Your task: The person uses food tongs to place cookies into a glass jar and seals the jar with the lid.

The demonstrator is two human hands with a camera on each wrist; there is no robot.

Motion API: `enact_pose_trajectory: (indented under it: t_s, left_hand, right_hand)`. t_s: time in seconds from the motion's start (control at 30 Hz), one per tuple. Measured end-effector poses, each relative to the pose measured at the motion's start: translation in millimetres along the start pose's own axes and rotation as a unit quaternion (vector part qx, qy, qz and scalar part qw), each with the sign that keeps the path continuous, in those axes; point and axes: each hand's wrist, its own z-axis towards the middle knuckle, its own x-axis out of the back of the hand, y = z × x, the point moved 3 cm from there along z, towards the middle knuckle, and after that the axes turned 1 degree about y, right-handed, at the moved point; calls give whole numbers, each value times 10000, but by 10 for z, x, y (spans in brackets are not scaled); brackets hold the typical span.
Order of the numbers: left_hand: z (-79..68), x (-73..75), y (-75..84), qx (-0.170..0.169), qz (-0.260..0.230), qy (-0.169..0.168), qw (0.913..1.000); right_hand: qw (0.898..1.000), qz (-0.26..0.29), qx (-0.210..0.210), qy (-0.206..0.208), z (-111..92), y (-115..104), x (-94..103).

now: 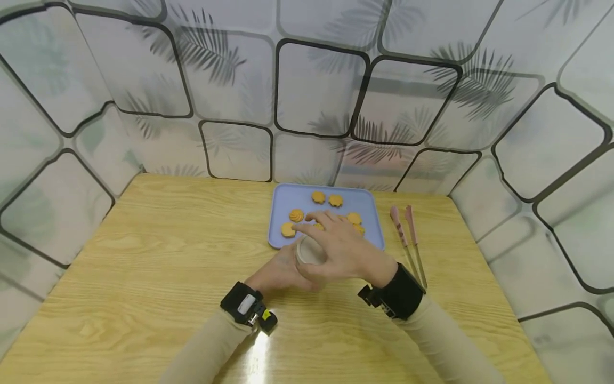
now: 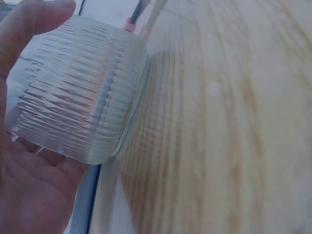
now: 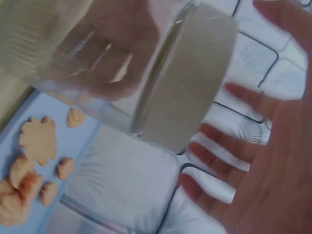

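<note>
A clear glass jar with fine ribs (image 2: 83,92) is gripped around its side by my left hand (image 1: 283,269), the thumb on one side and the fingers on the other. The jar is just in front of a tray, its base close to the tabletop in the left wrist view. At its mouth sits a pale, cloudy lid (image 3: 190,78). My right hand (image 1: 342,245) is over the lid, its fingers spread and reaching past it. In the right wrist view those fingers are extended, with a gap between them and the lid. Through the glass, left-hand fingers show.
Behind the jar lies a blue tray (image 1: 290,197) bearing several golden cookies (image 1: 296,215), partly covered by the right hand. To its right, two slender utensils (image 1: 413,234) with pink ends and metal shafts lie on the wooden table (image 1: 192,229). Patterned curtains (image 1: 235,152) border the table.
</note>
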Motion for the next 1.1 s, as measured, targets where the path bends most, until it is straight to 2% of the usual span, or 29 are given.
enact_pose_trajectory:
  t_s: [0.13,0.3,0.4,0.57,0.67,0.8,0.97,1.1]
  left_hand:
    - [2,-1,-3,24,173,16,9998]
    - [8,-14,1,36,225,77,9997]
    - [-3,-10,13,-30,133,53,9999]
    - [-26,7,17,-173,125,-105,9997]
    - [-22,14,15,-190,336,-134,9992]
    - [-5,22,20,-148,630,-60,9979]
    - [-6,15,28,-53,418,-84,9991]
    - [-18,16,25,26,233,-120,9997]
  right_hand:
    - [9958,-542,-716,180,-14,-53,54]
    - [9779,-1060,-1795,-177,3,-145,33]
    - [9671,-1173,-2222,-399,32,-205,-15]
    - [9645,-1273,-2268,-459,62,-271,-66]
    - [9663,-1250,-2200,-477,65,-274,-69]
    - [9709,-932,-2151,-495,68,-260,-60]
    - [9747,-647,-2064,-566,51,-261,-51]
    - [9810,-577,-1760,-583,33,-268,-39]
